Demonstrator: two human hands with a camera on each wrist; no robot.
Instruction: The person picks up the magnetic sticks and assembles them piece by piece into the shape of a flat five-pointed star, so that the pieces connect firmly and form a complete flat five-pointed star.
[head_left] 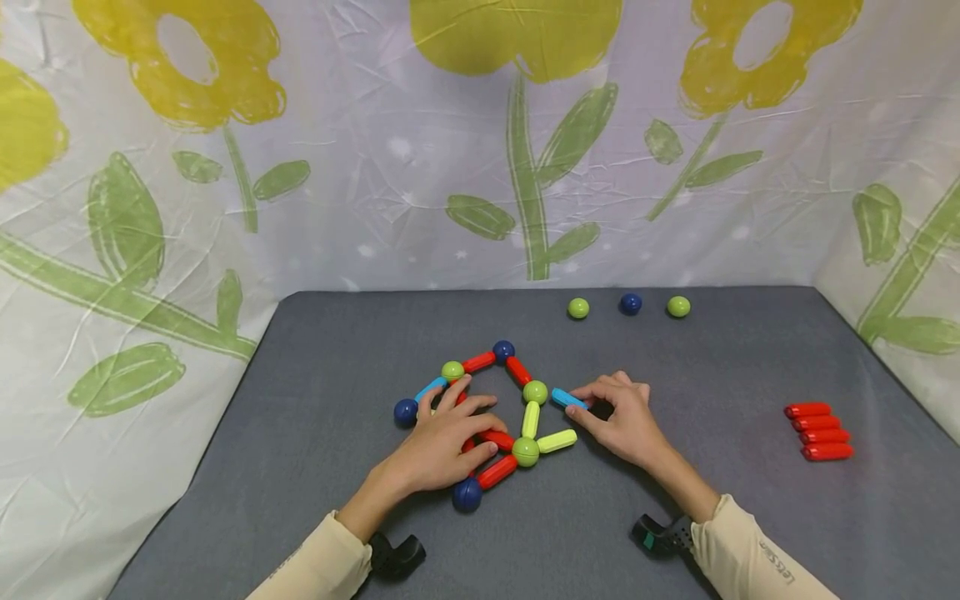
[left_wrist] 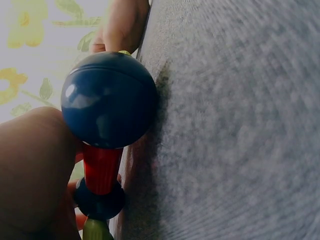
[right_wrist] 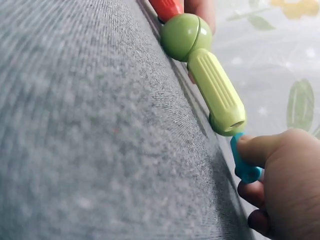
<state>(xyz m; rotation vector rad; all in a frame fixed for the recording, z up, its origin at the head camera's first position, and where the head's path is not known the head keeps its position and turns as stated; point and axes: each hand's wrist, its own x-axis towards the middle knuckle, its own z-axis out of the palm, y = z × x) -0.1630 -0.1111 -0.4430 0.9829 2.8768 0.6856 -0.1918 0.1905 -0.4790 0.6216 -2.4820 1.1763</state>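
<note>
My right hand pinches a light-blue magnetic rod between thumb and fingers. One end of this rod lies close to a green ball; in the right wrist view the blue rod is beside a yellow-green rod. My left hand rests spread over a figure of rods and balls, covering part of it. Its thumb and index finger lie either side of a red rod that meets another green ball. A dark-blue ball sits nearest, below that hand.
Two green balls, one of them at the far right, and a dark-blue ball stand along the table's back edge. Several loose red rods lie in a stack at the right. A flowered cloth hangs behind the grey table.
</note>
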